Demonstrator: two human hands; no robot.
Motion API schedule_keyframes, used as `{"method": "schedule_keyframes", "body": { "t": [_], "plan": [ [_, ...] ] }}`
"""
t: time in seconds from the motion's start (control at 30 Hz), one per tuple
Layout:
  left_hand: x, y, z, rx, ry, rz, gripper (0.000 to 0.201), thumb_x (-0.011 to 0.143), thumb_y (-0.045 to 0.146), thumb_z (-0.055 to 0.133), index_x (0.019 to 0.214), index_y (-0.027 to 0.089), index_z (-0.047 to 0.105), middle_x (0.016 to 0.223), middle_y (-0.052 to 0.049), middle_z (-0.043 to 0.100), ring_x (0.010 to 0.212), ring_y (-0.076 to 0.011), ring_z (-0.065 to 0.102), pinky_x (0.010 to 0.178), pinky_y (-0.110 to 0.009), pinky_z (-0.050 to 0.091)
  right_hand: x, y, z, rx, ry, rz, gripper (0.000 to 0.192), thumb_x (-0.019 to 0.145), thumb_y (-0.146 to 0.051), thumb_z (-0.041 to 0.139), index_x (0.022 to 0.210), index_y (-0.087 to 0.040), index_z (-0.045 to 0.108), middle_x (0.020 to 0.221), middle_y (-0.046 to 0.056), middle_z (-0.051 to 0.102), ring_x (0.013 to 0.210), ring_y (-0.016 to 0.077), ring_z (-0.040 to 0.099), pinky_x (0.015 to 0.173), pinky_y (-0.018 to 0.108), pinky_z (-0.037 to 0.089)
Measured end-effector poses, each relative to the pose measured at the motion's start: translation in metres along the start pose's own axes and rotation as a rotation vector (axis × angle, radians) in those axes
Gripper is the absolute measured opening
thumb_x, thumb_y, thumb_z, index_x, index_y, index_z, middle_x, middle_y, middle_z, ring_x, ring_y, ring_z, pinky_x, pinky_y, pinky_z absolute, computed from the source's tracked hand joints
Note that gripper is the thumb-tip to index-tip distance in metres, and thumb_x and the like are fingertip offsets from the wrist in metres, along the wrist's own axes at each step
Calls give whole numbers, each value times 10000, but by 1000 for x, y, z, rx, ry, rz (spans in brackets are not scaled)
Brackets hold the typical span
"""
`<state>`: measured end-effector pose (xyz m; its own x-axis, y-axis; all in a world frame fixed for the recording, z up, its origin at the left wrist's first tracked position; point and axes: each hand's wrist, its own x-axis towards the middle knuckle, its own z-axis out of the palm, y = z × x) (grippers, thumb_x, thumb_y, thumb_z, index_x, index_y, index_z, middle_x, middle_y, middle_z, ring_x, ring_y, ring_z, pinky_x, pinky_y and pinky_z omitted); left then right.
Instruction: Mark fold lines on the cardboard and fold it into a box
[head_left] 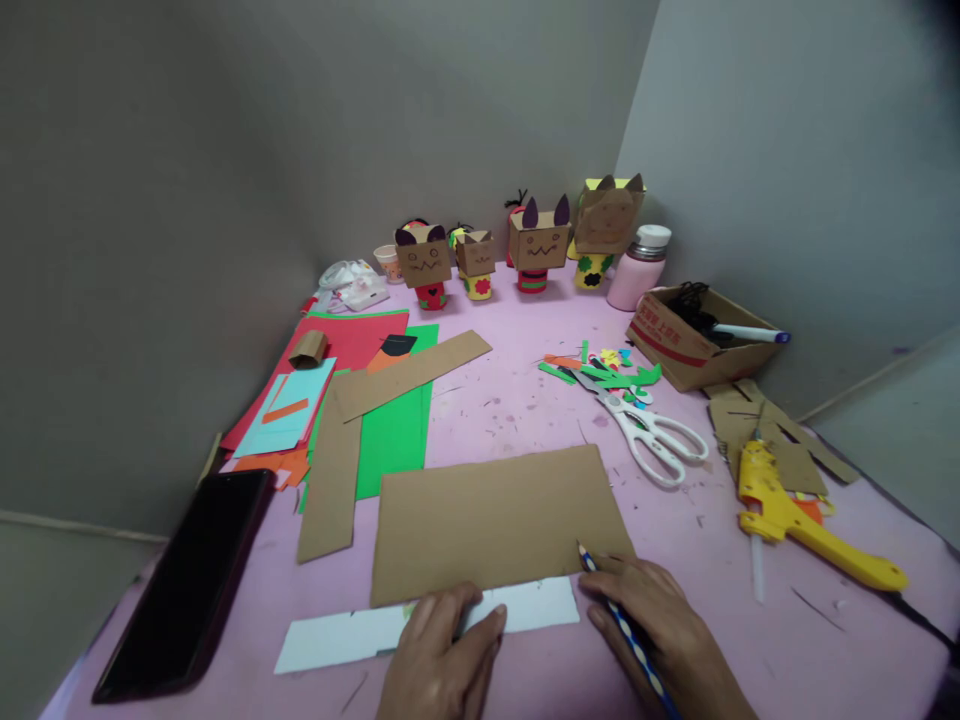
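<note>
A brown cardboard rectangle (pixel 495 520) lies flat on the pink table (pixel 525 410) in front of me. Along its near edge lies a long white card strip (pixel 337 635). My left hand (pixel 439 655) presses down on that strip with its fingers spread over it. My right hand (pixel 660 630) grips a striped blue pencil (pixel 600 590), whose tip touches the cardboard's lower right corner.
White scissors (pixel 652 435) and green paper scraps (pixel 615 375) lie to the right, with a yellow glue gun (pixel 795 515) and a cardboard box (pixel 697 340) beyond. A black phone (pixel 191 580), cardboard strips (pixel 334 470) and coloured sheets (pixel 397 430) lie left. Cardboard figures (pixel 536 245) line the back wall.
</note>
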<state>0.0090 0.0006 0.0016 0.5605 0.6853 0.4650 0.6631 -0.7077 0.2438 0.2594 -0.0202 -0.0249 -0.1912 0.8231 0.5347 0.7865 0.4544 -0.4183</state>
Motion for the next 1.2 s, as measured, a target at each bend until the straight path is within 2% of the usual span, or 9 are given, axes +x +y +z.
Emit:
{"method": "schedule_keyframes", "body": {
  "t": [0.37, 0.57, 0.77, 0.93, 1.1, 1.2],
  "plan": [
    [-7, -2, 3, -1, 0, -15, 224, 915, 158, 494, 1091, 208, 623, 978, -95, 625, 826, -171, 620, 676, -262, 527, -6, 3, 3, 3, 4, 7, 171, 915, -206, 496, 1048, -257, 589, 958, 34, 736, 919, 212, 682, 795, 358, 480],
    [-6, 1, 1, 12, 8, -11, 216, 920, 151, 480, 1076, 200, 622, 967, -95, 621, 812, -167, 613, 670, -263, 527, -2, 10, -1, -49, -48, -114, 219, 869, -187, 549, 1077, -245, 582, 941, 25, 742, 859, 189, 703, 730, 311, 521],
    [-2, 2, 2, -3, 63, 1, 205, 909, 133, 478, 1034, 175, 636, 932, -100, 613, 783, -165, 602, 640, -256, 520, -3, 11, -2, -81, -57, -116, 189, 878, -195, 545, 1052, -235, 606, 947, 37, 745, 863, 188, 706, 736, 314, 540],
    [1, 6, 0, -1, 73, -70, 200, 898, 136, 489, 997, 195, 653, 937, -98, 601, 778, -168, 589, 638, -263, 524, -6, 13, -2, -105, -71, -117, 195, 882, -206, 550, 1062, -236, 620, 963, 36, 746, 891, 193, 704, 745, 319, 547],
    [5, 8, -5, 32, 92, -65, 196, 885, 129, 490, 943, 202, 662, 1038, -125, 615, 919, -213, 594, 713, -326, 545, -6, 15, -4, -114, -86, -120, 209, 872, -215, 571, 1073, -240, 624, 990, 33, 743, 919, 196, 700, 761, 321, 547],
    [3, 7, -5, 74, 58, -67, 195, 873, 142, 508, 943, 237, 663, 1031, -111, 643, 899, -230, 616, 712, -405, 552, -4, 15, -2, -97, -50, -141, 187, 880, -229, 553, 1052, -241, 626, 948, 27, 746, 861, 182, 710, 725, 304, 546]
  ]
}}
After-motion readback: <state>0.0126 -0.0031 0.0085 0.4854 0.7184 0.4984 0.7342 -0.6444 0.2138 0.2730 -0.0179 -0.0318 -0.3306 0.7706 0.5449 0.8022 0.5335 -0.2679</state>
